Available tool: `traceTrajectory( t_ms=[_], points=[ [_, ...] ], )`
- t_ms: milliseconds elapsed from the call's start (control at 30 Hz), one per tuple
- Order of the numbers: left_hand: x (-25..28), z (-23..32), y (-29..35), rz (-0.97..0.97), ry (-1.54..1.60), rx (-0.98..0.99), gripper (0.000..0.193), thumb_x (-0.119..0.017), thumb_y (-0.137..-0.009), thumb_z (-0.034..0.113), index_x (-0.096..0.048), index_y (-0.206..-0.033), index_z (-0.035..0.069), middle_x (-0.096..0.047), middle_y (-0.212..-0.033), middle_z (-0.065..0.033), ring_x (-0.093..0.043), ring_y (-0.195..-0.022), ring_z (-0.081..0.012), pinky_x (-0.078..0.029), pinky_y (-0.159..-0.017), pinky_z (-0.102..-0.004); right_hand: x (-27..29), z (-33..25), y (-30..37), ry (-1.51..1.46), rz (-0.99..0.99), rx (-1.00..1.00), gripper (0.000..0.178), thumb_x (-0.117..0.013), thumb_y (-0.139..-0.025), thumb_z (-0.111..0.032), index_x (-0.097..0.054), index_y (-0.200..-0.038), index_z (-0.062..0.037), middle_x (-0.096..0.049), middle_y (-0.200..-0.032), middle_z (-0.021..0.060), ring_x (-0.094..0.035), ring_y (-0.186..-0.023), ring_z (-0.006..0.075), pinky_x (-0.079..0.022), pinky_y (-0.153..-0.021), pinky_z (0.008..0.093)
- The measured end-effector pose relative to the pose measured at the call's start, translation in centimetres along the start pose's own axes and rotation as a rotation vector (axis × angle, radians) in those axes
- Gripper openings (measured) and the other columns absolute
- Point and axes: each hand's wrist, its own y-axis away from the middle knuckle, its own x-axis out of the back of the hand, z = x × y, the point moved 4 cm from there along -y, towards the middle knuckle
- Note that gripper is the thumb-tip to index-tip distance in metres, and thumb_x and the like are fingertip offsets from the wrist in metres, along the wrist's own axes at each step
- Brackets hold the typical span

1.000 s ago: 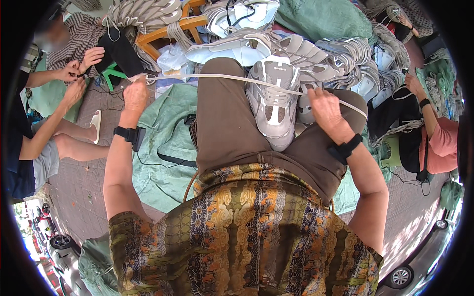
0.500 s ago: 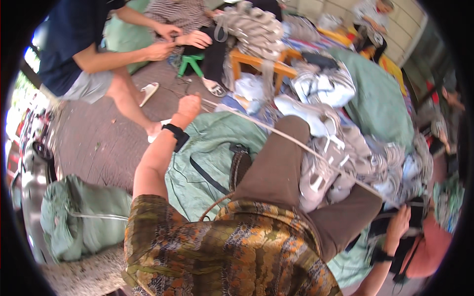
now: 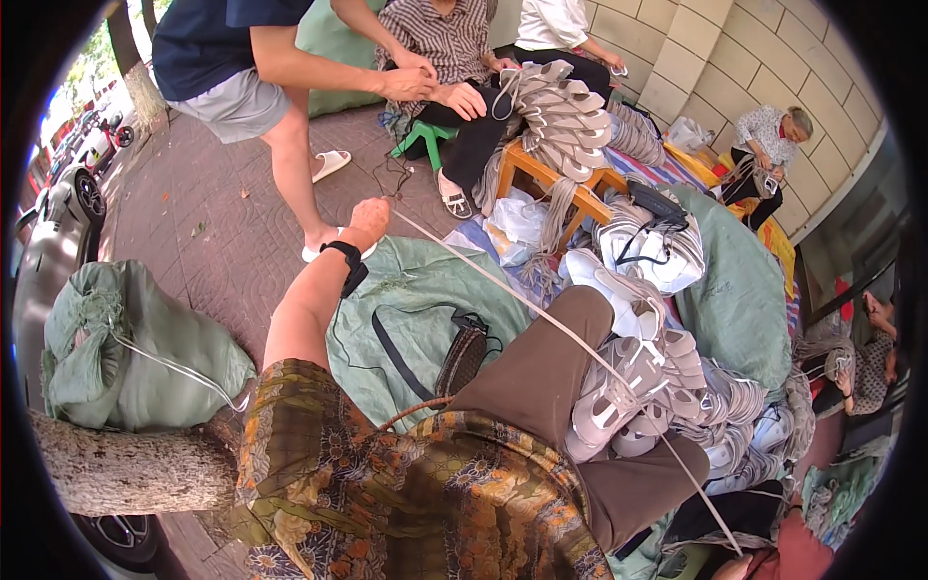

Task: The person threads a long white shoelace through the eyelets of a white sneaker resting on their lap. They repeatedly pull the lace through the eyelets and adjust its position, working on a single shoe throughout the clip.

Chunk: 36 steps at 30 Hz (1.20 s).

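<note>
A long pale shoelace [image 3: 503,280] runs taut across my lap from one hand to the other. My left hand [image 3: 368,220], a dark band on its wrist, is closed around the far end, above a green sack [image 3: 425,261]. At the lower edge my right hand [image 3: 732,568] is mostly cut off; the lace's other end leads into its fingers. Under the lace, between my knees, lies a heap of grey and white shoe uppers [image 3: 609,396]. More uppers, strung in bundles [image 3: 725,411], lie to the right. A brown pouch with a black strap [image 3: 462,360] rests on the sack.
A person in grey shorts [image 3: 232,101] stands at the far left beside a seated person in stripes [image 3: 435,43]. An orange stool [image 3: 565,198] bears stacked shoe uppers. Stuffed green sacks [image 3: 145,348] stand left and right [image 3: 735,290]. A tree trunk [image 3: 135,469] is near my left side.
My right hand has drawn down toward the lower edge, keeping the lace taut. My left hand stays nearly where it was. The whole view has shifted.
</note>
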Motion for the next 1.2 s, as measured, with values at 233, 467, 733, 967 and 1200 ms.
traceTrajectory(
  t_ms=[233, 467, 733, 967, 1200],
  points=[
    [-0.2, -1.7, 0.9, 0.007, -0.012, -0.016, 0.016, -0.049, -0.081, 0.008, -0.06, -0.09, -0.001, -0.065, -0.08, -0.0227, -0.065, -0.079, -0.0395, -0.053, -0.071, -0.0464, 2.3, 1.0, 1.2, 0.092, -0.045, 0.014, 0.024, -0.055, -0.084, -0.012, -0.061, -0.102, 0.0029, -0.063, -0.075, 0.0151, -0.061, -0.06, 0.0274, -0.047, -0.048, 0.0404],
    [0.1, -0.1, 0.3, 0.018, 0.005, 0.018, 0.017, -0.048, -0.084, 0.008, -0.059, -0.094, 0.0, -0.066, -0.08, -0.0211, -0.066, -0.08, -0.0379, -0.053, -0.07, -0.0452, 3.5, 2.7, 2.5, -0.648, 0.097, -0.264, 0.02, -0.054, -0.085, -0.008, -0.062, -0.099, 0.0042, -0.063, -0.072, 0.0159, -0.06, -0.057, 0.0269, -0.046, -0.047, 0.0398],
    [-1.8, -0.7, 2.8, -0.029, -0.048, -0.126, 0.015, -0.05, -0.081, 0.005, -0.061, -0.091, 0.002, -0.066, -0.079, -0.0198, -0.066, -0.079, -0.0361, -0.054, -0.069, -0.044, 9.6, -5.6, -0.1, -1.407, 0.024, -0.307, 0.016, -0.052, -0.087, -0.007, -0.059, -0.092, 0.006, -0.062, -0.078, 0.0195, -0.059, -0.063, 0.0314, -0.047, -0.054, 0.0396],
    [-5.7, -2.6, 6.0, -0.155, -0.033, -0.159, 0.018, -0.055, -0.074, -0.002, -0.061, -0.091, 0.001, -0.066, -0.085, -0.0209, -0.066, -0.086, -0.0355, -0.053, -0.074, -0.0429, 17.1, -15.1, -1.0, -1.678, -0.244, -0.089, 0.009, -0.055, -0.085, -0.003, -0.06, -0.091, 0.0016, -0.059, -0.08, 0.0073, -0.054, -0.069, 0.0145, -0.048, -0.062, 0.0272],
    [-3.9, 1.9, 6.4, -0.187, 0.059, -0.206, 0.02, -0.057, -0.072, 0.0, -0.062, -0.092, 0.002, -0.066, -0.083, -0.0196, -0.066, -0.085, -0.035, -0.052, -0.071, -0.0449, 17.0, -24.4, -0.8, -1.817, -0.44, 0.161, 0.007, -0.053, -0.085, 0.001, -0.056, -0.092, 0.0032, -0.058, -0.072, 0.0059, -0.056, -0.059, 0.014, -0.045, -0.052, 0.0253]
  ],
)
